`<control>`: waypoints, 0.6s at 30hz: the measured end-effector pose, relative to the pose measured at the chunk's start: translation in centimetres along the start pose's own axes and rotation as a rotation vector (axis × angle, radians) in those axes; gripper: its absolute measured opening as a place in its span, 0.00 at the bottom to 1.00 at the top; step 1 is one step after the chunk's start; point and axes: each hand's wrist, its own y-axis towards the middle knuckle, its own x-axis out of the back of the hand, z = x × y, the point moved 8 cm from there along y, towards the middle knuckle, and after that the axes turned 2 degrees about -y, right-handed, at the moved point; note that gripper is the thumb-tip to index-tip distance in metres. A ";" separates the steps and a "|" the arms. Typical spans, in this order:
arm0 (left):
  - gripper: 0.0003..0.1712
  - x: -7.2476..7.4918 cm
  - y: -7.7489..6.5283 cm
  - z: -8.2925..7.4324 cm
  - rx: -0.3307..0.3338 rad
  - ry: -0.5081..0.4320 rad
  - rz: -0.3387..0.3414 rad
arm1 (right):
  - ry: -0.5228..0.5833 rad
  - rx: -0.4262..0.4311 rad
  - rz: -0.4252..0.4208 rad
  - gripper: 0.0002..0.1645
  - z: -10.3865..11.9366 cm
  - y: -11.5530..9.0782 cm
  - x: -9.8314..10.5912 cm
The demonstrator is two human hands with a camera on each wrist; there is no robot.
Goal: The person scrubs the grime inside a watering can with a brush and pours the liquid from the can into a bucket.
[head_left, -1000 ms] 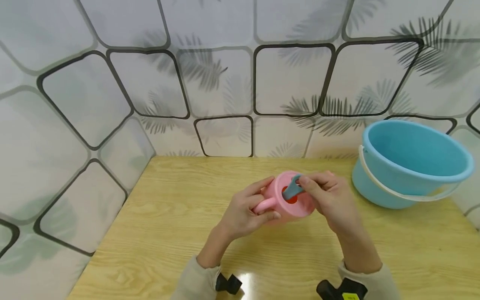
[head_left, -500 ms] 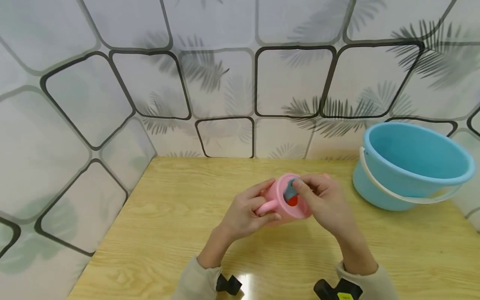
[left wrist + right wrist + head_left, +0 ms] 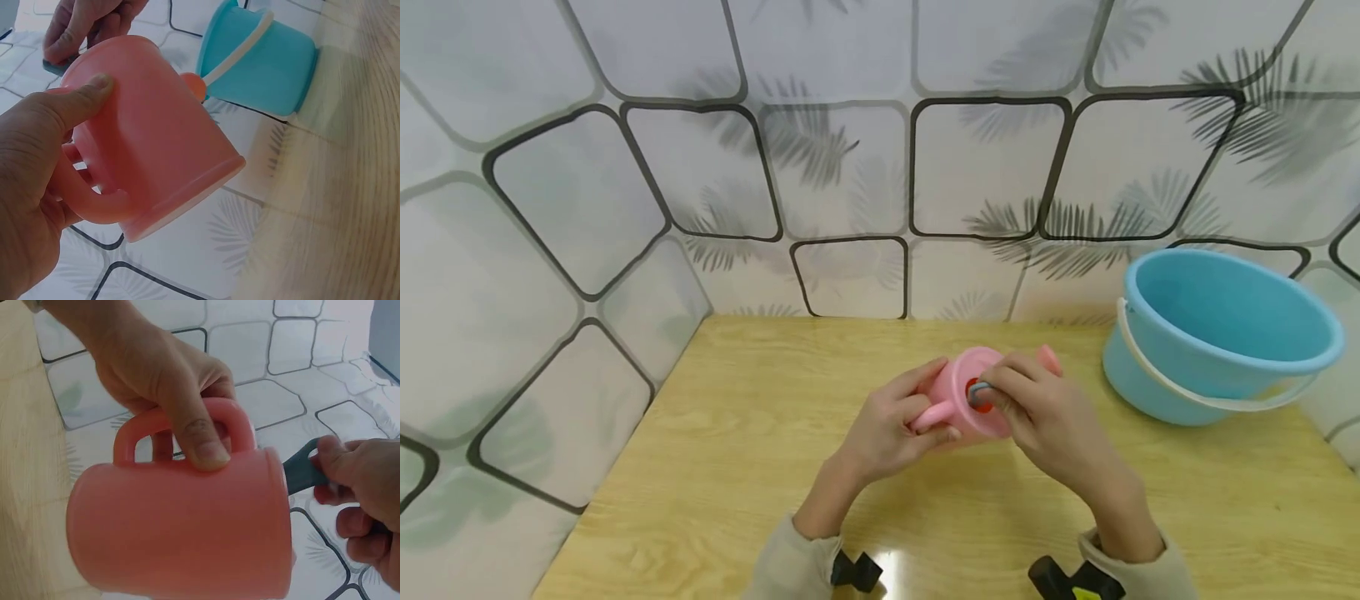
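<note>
My left hand grips the handle of a pink toy watering can, with the thumb along its side in the left wrist view. The can is tilted above the table, its mouth towards the head camera. My right hand pinches a blue-grey plastic handle with a looped end, which sticks out of the mouth. Its lower part is hidden inside the can. Something red shows within the opening. A round orange-pink spout end juts out on the far side, beyond the right hand's knuckles in the head view.
A light blue bucket with a white carrying handle stands at the right on the wood-grain table. Patterned sheeting rises behind the table and along its left side.
My right hand has shifted left and turned over the can's mouth. The blue-grey handle, clearly visible before, is now largely covered by the fingers. The left hand keeps its hold on the can.
</note>
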 end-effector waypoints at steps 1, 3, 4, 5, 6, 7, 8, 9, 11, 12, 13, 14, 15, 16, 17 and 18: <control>0.26 0.0 0.1 0.0 -0.007 0.003 -0.002 | -0.012 0.022 -0.017 0.16 0.1 0.0 0.1; 0.26 0.2 0.2 -0.1 -0.016 0.009 -0.012 | -0.049 0.053 -0.049 0.21 0.4 0.0 0.3; 0.26 0.2 0.2 -0.1 -0.021 0.012 -0.018 | -0.073 0.066 -0.061 0.22 0.5 0.0 0.3; 0.26 0.3 0.3 -0.1 -0.026 0.015 -0.024 | -0.096 0.075 -0.065 0.22 0.5 0.1 0.3; 0.26 0.3 0.3 -0.1 -0.031 0.019 -0.028 | -0.111 0.079 -0.067 0.22 0.6 0.0 0.3; 0.26 0.4 0.3 -0.1 -0.036 0.026 -0.032 | -0.116 0.078 -0.060 0.22 0.6 0.0 0.2; 0.26 0.4 0.3 -0.1 -0.041 0.033 -0.035 | -0.110 0.066 -0.042 0.22 0.5 0.0 0.1; 0.25 0.4 0.3 -0.1 -0.046 0.039 -0.037 | -0.091 0.052 -0.025 0.22 0.3 -0.1 0.0; 0.25 0.4 0.2 0.0 -0.045 0.043 -0.037 | -0.016 0.004 0.014 0.18 -0.3 -0.2 -0.3; 0.25 0.4 0.2 0.1 -0.039 0.038 -0.033 | 0.049 -0.022 0.032 0.14 -0.7 -0.2 -0.5; 0.24 0.4 0.1 0.2 -0.030 0.029 -0.028 | 0.120 -0.055 0.049 0.11 -1.2 -0.2 -0.6; 0.23 0.4 0.1 0.3 -0.017 0.016 -0.021 | 0.199 -0.094 0.052 0.09 -1.7 -0.4 -0.6; 0.23 0.3 0.0 0.4 -0.003 0.002 -0.012 | 0.290 -0.122 0.035 0.08 -2.2 -0.4 -0.5; 0.23 0.3 0.0 0.5 0.009 -0.012 0.000 | 0.370 -0.160 0.016 0.09 -2.8 -0.6 -0.3; 0.22 0.2 0.0 0.5 0.020 -0.025 0.012 | 0.449 -0.197 -0.013 0.12 -3.3 -0.6 0.0; 0.21 0.1 0.0 0.6 0.031 -0.031 0.028 | 0.511 -0.241 -0.047 0.13 -3.7 -0.8 0.4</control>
